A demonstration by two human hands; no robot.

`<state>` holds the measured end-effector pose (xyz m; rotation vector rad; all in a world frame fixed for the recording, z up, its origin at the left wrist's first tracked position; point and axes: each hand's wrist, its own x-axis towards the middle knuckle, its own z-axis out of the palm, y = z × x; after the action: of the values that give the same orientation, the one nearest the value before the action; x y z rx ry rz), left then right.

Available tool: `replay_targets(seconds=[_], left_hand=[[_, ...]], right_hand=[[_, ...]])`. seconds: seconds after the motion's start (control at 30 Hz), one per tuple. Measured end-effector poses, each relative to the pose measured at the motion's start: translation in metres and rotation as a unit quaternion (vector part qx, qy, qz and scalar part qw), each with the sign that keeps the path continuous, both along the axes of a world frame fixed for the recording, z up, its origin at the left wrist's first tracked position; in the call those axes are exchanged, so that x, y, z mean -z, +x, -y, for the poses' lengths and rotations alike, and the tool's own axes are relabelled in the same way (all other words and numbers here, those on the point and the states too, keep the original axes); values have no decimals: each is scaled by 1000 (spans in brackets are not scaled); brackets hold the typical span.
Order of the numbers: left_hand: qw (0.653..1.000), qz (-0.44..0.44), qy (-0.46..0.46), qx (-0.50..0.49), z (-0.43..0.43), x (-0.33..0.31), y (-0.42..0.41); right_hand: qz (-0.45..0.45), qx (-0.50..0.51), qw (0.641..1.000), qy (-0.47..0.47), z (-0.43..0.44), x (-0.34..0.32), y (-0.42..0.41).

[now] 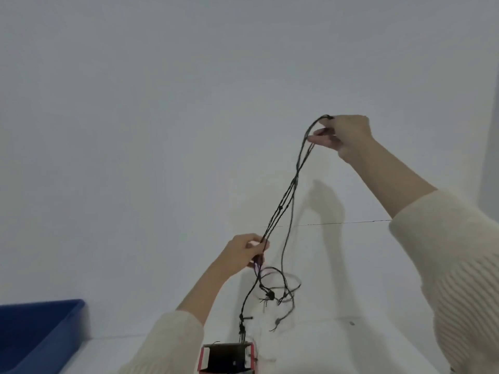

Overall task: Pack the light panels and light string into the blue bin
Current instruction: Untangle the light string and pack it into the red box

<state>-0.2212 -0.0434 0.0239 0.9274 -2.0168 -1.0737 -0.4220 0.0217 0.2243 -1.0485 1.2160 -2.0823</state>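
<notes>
A black light string [286,201] stretches in several strands between my two hands, in front of a white wall. My right hand [344,136] is raised high and pinches the string's upper loop. My left hand [244,252] grips the strands lower down. Below it the string hangs in loose tangled loops, and one strand runs down to a small dark box with red edges [226,357] at the bottom of the view. The blue bin [67,319] stands at the lower left, its inside mostly out of view. No light panels can be made out.
A white table surface [310,346] lies below the hands, against the white wall. A thin horizontal crack line [337,224] crosses the wall. Cream knit sleeves cover both forearms.
</notes>
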Motion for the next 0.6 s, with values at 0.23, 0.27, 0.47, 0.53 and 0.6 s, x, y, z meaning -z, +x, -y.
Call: replay_targets(seconds=[0.23,0.27,0.47,0.53,0.6], left_hand=[[947,320,-22,11,22,59,32],[933,360,-16,14,22,66,32],[938,344,30,7,21,84,17],[943,331,38,2,20,86,14],[964,249,92,23,19,77,6]], right_hand=[[39,75,995,-61,15,26,-12],[24,74,994,-80,15,26,-4],[-32,18,980,-195,13,-5,44],[-73,-13,980,-182,15,-12,55],[-137,-22,981,-139,18,-13,61]])
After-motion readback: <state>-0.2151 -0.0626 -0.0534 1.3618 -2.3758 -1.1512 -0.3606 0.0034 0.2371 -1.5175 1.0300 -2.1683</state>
